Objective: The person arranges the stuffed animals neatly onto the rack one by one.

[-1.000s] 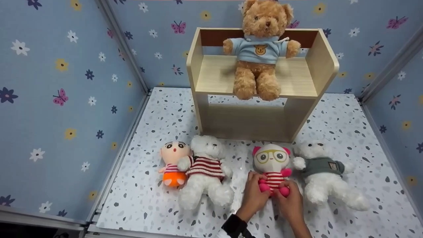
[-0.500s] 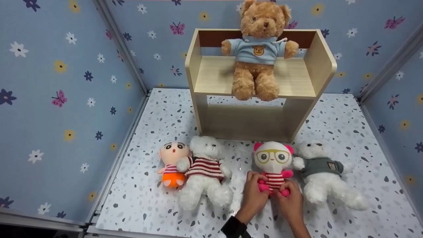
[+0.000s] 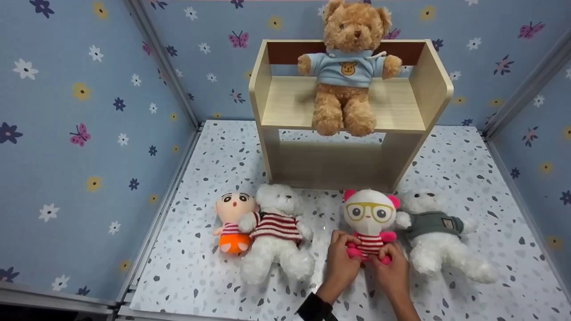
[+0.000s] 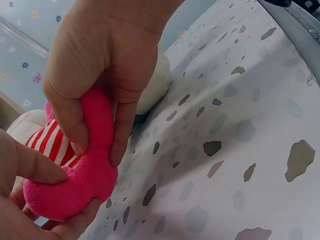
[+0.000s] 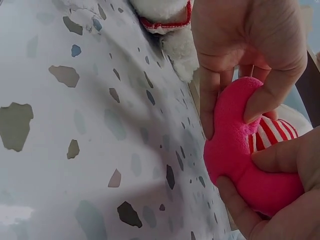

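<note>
A small white plush doll (image 3: 369, 214) with yellow glasses, pink ears and a red-striped shirt lies on the speckled floor (image 3: 223, 147), just in front of the shelf. Both hands hold its pink legs. In the head view my left hand (image 3: 343, 252) grips the doll's left side and my right hand (image 3: 387, 261) its right side. The left wrist view has the left hand (image 4: 75, 195) at the bottom corner under a pink foot (image 4: 55, 200), and the right hand (image 4: 95, 150) pinching the other leg. In the right wrist view, the right hand (image 5: 245, 175) cups a pink foot (image 5: 265, 187) and the left hand (image 5: 232, 120) pinches above.
A brown teddy (image 3: 345, 67) in a blue hoodie sits on the wooden shelf (image 3: 439, 84). A white bear in a striped shirt (image 3: 276, 232) and a small orange-bottomed doll (image 3: 232, 223) lie to the left. A white bear in a grey sweater (image 3: 435, 236) lies right. Blue flowered walls enclose the floor.
Both hands have edged slightly toward the shelf with the doll between them, and the doll's head has tilted a little. The other toys have not moved.
</note>
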`<control>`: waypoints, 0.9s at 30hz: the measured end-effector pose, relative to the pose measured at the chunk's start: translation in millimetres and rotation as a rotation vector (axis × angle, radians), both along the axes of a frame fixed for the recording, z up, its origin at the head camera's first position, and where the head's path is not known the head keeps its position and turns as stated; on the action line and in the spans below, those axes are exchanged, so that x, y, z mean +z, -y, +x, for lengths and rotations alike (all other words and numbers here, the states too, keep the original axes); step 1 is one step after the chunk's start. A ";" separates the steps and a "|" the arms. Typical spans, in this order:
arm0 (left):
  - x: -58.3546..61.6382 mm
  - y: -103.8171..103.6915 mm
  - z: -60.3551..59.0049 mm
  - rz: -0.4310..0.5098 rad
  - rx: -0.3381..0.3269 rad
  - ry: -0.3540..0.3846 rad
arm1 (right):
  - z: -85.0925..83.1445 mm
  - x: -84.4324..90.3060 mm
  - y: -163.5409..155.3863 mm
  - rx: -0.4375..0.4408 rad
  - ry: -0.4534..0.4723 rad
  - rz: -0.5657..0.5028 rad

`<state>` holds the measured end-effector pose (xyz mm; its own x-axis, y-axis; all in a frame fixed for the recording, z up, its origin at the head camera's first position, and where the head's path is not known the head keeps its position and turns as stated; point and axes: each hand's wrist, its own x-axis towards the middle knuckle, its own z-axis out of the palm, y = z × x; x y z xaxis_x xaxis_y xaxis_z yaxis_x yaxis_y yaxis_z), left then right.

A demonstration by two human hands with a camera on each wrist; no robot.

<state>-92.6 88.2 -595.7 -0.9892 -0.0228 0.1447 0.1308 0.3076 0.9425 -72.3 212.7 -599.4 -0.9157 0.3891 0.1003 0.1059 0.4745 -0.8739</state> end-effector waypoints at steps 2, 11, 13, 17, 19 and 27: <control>1.4 0.8 0.2 0.004 0.002 -0.010 | -0.1 1.4 0.5 0.000 -0.004 -0.001; 11.3 3.7 1.3 0.045 0.016 0.021 | 0.5 11.0 4.2 0.015 -0.080 -0.041; 13.5 4.0 2.2 0.051 0.015 0.038 | 0.7 13.3 4.9 0.010 -0.088 -0.045; 16.7 4.9 3.2 0.037 0.019 0.073 | 1.3 16.0 4.8 -0.002 -0.095 -0.025; 17.7 5.5 3.1 0.038 0.023 0.093 | 1.6 16.1 4.2 -0.004 -0.121 -0.009; 19.7 10.8 1.5 0.108 -0.008 0.117 | 9.1 51.9 20.7 -0.012 -0.200 -0.011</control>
